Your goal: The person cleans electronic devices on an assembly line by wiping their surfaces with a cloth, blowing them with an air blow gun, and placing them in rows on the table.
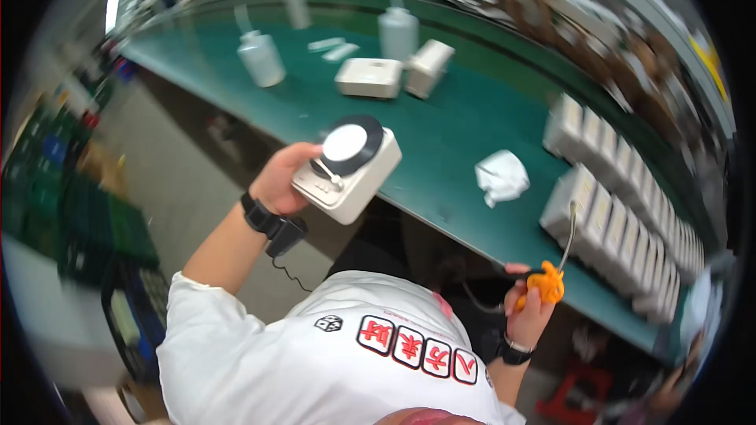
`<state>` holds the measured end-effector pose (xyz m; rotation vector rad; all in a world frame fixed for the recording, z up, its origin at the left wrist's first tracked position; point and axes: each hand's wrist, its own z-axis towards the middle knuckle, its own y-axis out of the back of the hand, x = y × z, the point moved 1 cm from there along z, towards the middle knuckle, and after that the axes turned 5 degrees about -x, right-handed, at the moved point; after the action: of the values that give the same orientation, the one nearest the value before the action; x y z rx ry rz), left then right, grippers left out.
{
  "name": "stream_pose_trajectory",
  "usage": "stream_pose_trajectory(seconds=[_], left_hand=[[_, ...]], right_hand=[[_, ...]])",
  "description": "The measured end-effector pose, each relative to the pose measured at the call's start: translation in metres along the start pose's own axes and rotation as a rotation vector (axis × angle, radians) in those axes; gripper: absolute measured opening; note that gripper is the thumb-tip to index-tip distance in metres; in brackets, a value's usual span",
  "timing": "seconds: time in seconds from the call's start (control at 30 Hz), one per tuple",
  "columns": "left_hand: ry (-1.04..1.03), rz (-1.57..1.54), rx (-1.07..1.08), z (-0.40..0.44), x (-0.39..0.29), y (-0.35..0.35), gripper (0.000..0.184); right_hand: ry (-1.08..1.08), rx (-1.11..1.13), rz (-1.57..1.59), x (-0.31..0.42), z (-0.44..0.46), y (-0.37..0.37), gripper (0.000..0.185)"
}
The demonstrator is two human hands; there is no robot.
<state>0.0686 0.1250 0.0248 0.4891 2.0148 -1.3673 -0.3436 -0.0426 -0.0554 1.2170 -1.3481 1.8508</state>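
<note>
My left hand grips a small white record-player-shaped device by its left side, thumb on top. A black disc with a white centre and a little tone arm show on its upper face. It is held tilted in the air by the bench's front edge. At the lower right, my right hand is wrapped round an orange air blow gun, whose thin metal nozzle points up toward the rows of white devices. On the green bench, a crumpled white cloth lies between the hands.
Two translucent spout bottles, one on the left and one further back, stand on the bench. Near them are a flat white device and an upright one. Green crates are stacked at left; a red stool is below.
</note>
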Motion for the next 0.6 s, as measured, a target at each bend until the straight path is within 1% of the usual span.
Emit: stream_pose_trajectory(seconds=[0.03, 0.07, 0.1, 0.13, 0.17, 0.27, 0.37, 0.4, 0.5, 0.53, 0.57, 0.6], left_hand=[[-0.004, 0.072, 0.067, 0.015, -0.004, -0.016, 0.043], [0.000, 0.146, 0.109, 0.029, -0.007, -0.035, 0.047], [-0.048, 0.274, 0.062, 0.036, -0.008, -0.056, 0.055], [-0.034, 0.405, 0.092, 0.048, -0.008, -0.070, 0.060], [-0.026, 0.537, 0.120, 0.061, -0.008, -0.081, 0.065], [-0.219, 0.898, 0.244, 0.090, 0.005, -0.108, 0.076], [-0.133, 0.977, 0.267, 0.103, 0.015, -0.142, 0.079], [-0.145, 0.988, 0.267, 0.110, 0.020, -0.148, 0.074], [0.011, 0.752, 0.258, 0.130, 0.043, -0.154, 0.059], [0.049, 0.658, 0.196, 0.137, 0.053, -0.156, 0.043], [0.149, 0.495, 0.205, 0.145, 0.064, -0.152, 0.038], [0.242, 0.310, 0.160, 0.148, 0.075, -0.153, 0.036]], right_hand=[[0.048, -0.082, 0.003, 0.007, -0.004, 0.005, 0.030], [0.068, -0.113, 0.006, 0.012, -0.009, 0.014, 0.027], [0.086, -0.126, 0.014, 0.015, -0.011, 0.022, 0.025], [0.101, -0.129, 0.026, 0.017, -0.013, 0.029, 0.025], [0.120, -0.168, 0.023, 0.019, -0.017, 0.034, 0.027], [0.160, -0.263, 0.010, 0.016, -0.031, 0.052, 0.042], [0.173, -0.263, 0.179, 0.009, -0.039, 0.070, 0.042], [0.168, -0.272, 0.180, 0.007, -0.041, 0.074, 0.048], [0.146, -0.286, 0.298, 0.003, -0.039, 0.084, 0.052], [0.139, -0.283, 0.317, 0.004, -0.038, 0.085, 0.054], [0.145, -0.290, 0.323, 0.004, -0.036, 0.085, 0.053], [0.148, -0.297, 0.318, 0.005, -0.035, 0.084, 0.052]])
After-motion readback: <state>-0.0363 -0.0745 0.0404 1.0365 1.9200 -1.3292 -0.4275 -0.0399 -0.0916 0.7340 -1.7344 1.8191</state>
